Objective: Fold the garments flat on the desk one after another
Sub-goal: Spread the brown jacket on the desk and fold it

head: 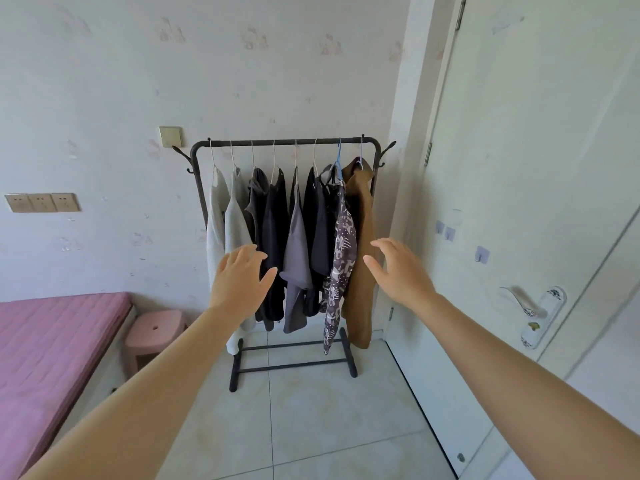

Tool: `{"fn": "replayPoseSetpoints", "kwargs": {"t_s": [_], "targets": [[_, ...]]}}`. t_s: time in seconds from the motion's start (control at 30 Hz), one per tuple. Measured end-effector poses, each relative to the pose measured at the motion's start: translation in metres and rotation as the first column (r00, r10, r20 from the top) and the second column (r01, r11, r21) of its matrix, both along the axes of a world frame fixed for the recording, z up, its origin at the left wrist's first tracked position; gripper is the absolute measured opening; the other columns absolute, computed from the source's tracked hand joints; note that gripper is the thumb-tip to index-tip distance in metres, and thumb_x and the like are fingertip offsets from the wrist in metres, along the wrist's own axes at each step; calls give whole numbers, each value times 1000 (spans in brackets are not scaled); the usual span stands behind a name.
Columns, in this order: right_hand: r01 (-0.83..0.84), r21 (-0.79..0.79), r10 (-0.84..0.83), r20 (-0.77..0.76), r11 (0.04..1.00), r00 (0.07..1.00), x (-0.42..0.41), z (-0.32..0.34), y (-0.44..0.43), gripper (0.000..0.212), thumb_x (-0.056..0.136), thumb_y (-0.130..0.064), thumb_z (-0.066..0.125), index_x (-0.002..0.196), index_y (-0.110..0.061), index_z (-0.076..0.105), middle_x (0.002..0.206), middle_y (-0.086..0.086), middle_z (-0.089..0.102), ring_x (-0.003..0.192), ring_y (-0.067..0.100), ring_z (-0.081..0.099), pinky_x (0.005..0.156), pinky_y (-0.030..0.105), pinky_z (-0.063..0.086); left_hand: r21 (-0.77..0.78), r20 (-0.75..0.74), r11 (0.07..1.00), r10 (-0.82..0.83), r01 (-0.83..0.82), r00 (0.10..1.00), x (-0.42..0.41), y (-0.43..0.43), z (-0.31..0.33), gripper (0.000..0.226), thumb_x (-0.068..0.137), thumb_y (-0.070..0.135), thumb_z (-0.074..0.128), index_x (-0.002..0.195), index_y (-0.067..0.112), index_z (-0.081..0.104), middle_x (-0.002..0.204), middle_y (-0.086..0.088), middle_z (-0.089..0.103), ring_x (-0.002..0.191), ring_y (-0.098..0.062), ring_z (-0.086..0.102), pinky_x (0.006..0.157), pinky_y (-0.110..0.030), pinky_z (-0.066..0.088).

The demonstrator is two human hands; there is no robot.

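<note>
**Crowded rack: snags and slips likely**

The 2 hands, left hand [239,278] and right hand [398,271], are spread wide apart and hold nothing, raised before the garments [298,237]. These hang packed on 8 hangers [295,154] from the rack [277,143]. Pulling 1 out could drag its neighbours off or tip the rack. No worktop is in view.

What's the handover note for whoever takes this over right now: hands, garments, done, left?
Left hand: open, empty, held out before the pale garments.
Right hand: open, empty, near the brown garment.
Garments: all on hangers on the black rack; no desk in view.
Done: nothing folded that shows.
Left: take each garment off, carry it to the desk, fold flat, one by one.
</note>
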State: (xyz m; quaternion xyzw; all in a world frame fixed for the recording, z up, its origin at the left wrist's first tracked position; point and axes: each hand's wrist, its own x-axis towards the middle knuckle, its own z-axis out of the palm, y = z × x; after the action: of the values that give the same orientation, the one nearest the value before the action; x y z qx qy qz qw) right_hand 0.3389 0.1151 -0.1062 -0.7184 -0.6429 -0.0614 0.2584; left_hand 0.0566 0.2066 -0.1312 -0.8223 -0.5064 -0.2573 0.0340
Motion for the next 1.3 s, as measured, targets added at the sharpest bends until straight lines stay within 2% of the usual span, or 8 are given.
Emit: {"fn": "replayPoseSetpoints", "kwargs": {"t_s": [0.17,0.3,0.5,0.67,0.87,1.0,1.13,1.3], "targets": [[31,-72,-40,-130,997,991,21,-17,71,42,100,-39,40,135,-18,49,140,-2,50,128,16,46,103,33,39,-119,42,991,-55,60,998,28,77,-22,36,97,39,44,123,17,56,126,2,54,119,-21,49,105,-36,35],[56,-118,-81,-225,991,971,45,-30,120,39,100,-39,41,133,-21,50,136,-4,52,124,14,49,101,34,43,-308,124,943,-94,128,988,63,128,-41,31,97,35,48,122,19,58,122,1,58,111,-18,54,95,-35,43],[32,-162,-80,-302,986,950,91,-43,186,39,101,-39,40,134,-20,50,132,-5,56,119,11,52,97,27,42,-500,139,851,-105,161,985,126,196,-69,30,97,34,48,122,20,58,123,2,60,110,-16,56,96,-36,46],[-51,-199,-24,-357,979,934,159,-41,247,38,99,-34,45,134,-20,48,128,-1,57,113,12,55,94,28,45,-527,139,835,-100,159,985,201,256,-70,29,97,29,50,123,17,58,123,2,61,111,-17,57,97,-35,46],[-100,-223,19,-336,970,942,236,-19,331,39,99,-29,46,137,-20,45,131,-1,55,117,13,54,97,29,45,-527,240,830,-62,183,969,294,328,-40,28,98,30,51,123,20,56,126,5,59,120,-15,52,96,-30,44],[-125,-208,51,-329,970,943,266,0,385,40,99,-26,47,138,-19,44,132,0,55,115,15,56,93,26,44,-492,326,844,-46,211,944,339,364,-20,28,98,26,52,124,18,57,123,4,60,115,-15,54,90,-24,42],[-107,-171,49,-311,979,949,287,11,443,40,98,-23,50,138,-19,45,134,-1,55,118,16,55,98,29,46,-472,511,850,46,236,858,378,412,1,30,97,27,51,126,20,54,111,7,60,86,-2,55,68,-18,42],[-40,-29,28,-334,999,942,299,15,499,39,97,-21,49,136,-16,48,132,0,56,118,14,54,97,28,45,-433,659,847,64,309,750,417,481,27,33,97,27,52,130,19,51,120,6,57,87,0,52,63,-12,35]]}}
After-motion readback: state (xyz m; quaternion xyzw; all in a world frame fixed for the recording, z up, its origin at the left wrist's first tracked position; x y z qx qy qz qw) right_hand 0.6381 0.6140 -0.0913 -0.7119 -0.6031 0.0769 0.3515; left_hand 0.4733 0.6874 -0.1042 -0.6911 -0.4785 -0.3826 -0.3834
